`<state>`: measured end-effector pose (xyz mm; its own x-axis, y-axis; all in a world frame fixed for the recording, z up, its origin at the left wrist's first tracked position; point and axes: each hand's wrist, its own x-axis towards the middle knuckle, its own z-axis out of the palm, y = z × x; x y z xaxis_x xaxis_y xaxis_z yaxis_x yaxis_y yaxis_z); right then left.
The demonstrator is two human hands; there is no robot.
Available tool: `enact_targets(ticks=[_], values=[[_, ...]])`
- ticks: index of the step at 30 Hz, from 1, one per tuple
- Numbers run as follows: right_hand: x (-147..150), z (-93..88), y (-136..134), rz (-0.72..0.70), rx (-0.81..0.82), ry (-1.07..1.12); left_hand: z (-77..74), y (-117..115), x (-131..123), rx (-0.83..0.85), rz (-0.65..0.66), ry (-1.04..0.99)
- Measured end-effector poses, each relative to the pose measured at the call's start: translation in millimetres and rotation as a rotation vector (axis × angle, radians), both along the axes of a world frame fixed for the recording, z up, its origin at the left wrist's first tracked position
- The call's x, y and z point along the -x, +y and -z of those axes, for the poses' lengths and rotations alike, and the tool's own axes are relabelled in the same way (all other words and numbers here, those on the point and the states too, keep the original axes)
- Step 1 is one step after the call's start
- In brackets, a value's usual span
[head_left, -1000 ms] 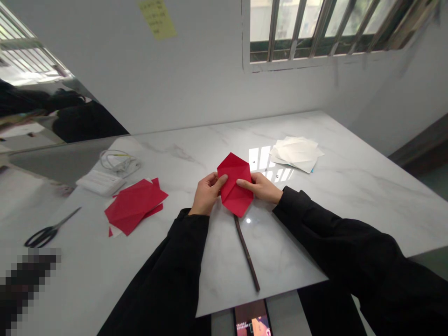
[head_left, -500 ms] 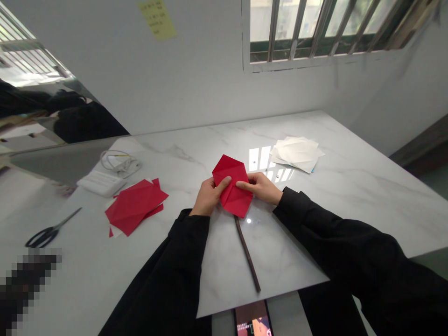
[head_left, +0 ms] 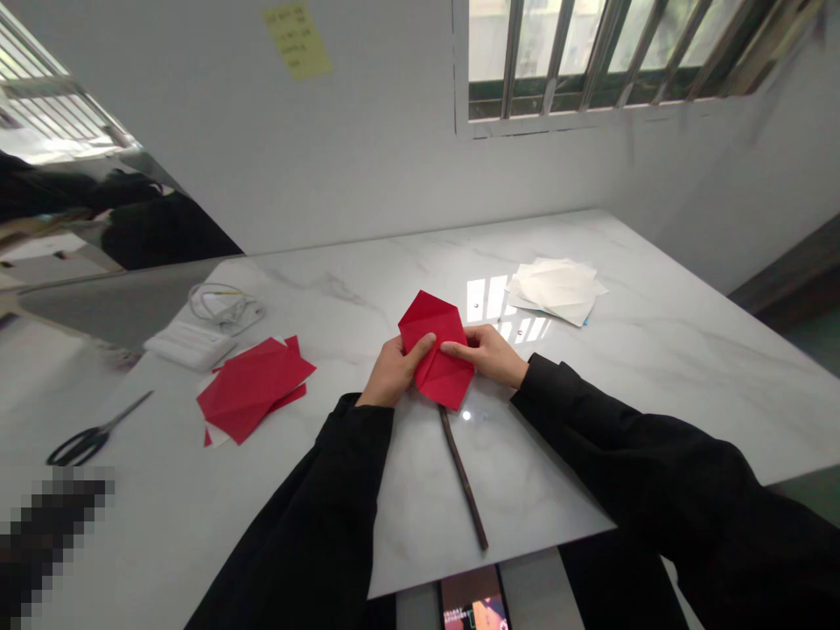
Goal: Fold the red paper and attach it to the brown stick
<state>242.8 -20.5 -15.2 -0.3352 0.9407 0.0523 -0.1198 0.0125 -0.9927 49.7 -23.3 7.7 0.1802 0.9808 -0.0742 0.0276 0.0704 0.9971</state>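
A folded piece of red paper (head_left: pixel 430 315) is held above the table between both hands. My left hand (head_left: pixel 392 369) grips its left side, the thumb lying on the front face near a crease. From the right, my right hand (head_left: pixel 491 352) pinches the opposite side, thumb on top and close to the left thumb. The other fingers are mostly hidden behind the paper. Below the paper a thin brown stick (head_left: pixel 464 481) lies on the table, its upper end covered by the paper.
Red paper sheets (head_left: pixel 253 385) lie at the left, by a white box (head_left: pixel 190 344) and a cable (head_left: pixel 227 302). Scissors (head_left: pixel 98 431) rest farther left. White papers (head_left: pixel 556 289) are at the back right. A phone (head_left: pixel 473 599) sits below the table's front edge (head_left: pixel 525 553).
Both hands keep their grip on the red paper. The right thumb has shifted very slightly left, toward the left thumb.
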Motion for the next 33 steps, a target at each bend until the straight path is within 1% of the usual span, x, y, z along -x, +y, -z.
enact_targets(ticks=[3,8,19,24,28,33], values=[[-0.2,-1.0,0.3,-0.001,0.010,0.017,3.4,2.2,0.8,0.002,0.024,-0.034],[0.5,-1.5,1.2,0.012,0.003,0.007,7.7,6.5,2.7,0.001,0.004,-0.096],[2.3,-1.5,0.8,0.018,-0.016,-0.001,2.0,4.1,5.8,-0.008,0.045,-0.092],[1.9,-2.7,0.4,0.016,-0.006,-0.001,5.8,5.7,8.6,-0.025,0.059,-0.077],[2.5,-3.2,0.2,0.001,0.024,0.023,8.3,6.5,10.4,-0.049,0.043,-0.039],[3.0,-3.7,-0.8,0.000,0.031,0.024,4.5,4.7,9.9,-0.047,0.023,-0.023]])
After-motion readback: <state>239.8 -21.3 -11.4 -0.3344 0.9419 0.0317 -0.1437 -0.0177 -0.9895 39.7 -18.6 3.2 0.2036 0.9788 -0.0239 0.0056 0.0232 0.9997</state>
